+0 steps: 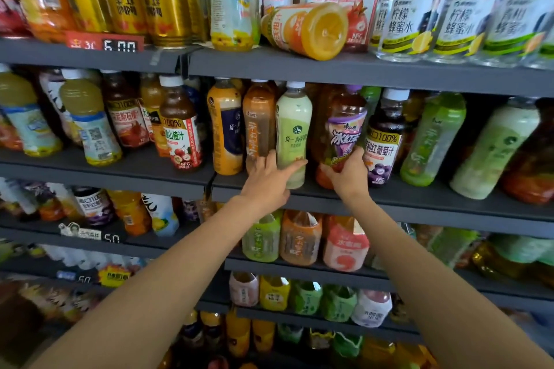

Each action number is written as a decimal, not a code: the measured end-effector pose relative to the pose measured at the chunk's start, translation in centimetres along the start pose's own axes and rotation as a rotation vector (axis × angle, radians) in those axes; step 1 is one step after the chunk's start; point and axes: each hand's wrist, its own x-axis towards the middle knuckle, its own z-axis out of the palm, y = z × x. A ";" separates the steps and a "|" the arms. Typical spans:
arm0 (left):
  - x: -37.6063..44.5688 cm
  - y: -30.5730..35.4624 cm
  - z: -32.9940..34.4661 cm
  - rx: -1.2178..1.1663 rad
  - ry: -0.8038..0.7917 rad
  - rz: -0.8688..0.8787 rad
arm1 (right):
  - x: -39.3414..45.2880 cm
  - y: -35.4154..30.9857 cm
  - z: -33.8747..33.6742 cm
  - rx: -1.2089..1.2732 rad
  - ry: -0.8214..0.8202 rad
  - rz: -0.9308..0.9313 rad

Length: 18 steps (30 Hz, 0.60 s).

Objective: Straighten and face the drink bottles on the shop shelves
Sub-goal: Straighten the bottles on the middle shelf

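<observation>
Left hand [266, 181] steadies pale green bottle [293, 135] at centre frame with straight fingers; right hand [349, 175] grasps purple-label bottle [343, 138], turning its label forward, I'd judge

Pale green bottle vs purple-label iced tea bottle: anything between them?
Head view: no front-row bottle between the pale green bottle and the purple-label iced tea bottle; only a dim amber bottle behind.

Shop drinks aisle, dark metal shelves [359, 70] packed with bottled drinks, price tag [105, 41] on shelf edge

Head view faces the shelves [359, 69] close up, angled slightly downward.
</observation>
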 end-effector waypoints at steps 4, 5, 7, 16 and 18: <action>-0.7 1.0 -0.4 0.057 0.003 -0.038 | -0.9 -0.4 -1.2 -0.237 -0.097 -0.005; -1.0 1.0 -0.7 0.056 0.055 -0.028 | -1.2 -0.5 -1.5 -0.257 -0.100 -0.029; -1.5 0.6 -1.4 0.021 0.248 0.019 | -1.7 -1.0 -2.3 -0.293 -0.131 -0.056; -0.3 1.1 -12.9 -0.390 0.862 0.193 | -1.8 -11.8 -9.8 -0.472 -0.087 -0.303; 1.1 1.4 -16.2 -0.509 0.822 0.092 | -0.9 -16.5 -11.6 -0.348 -0.001 -0.422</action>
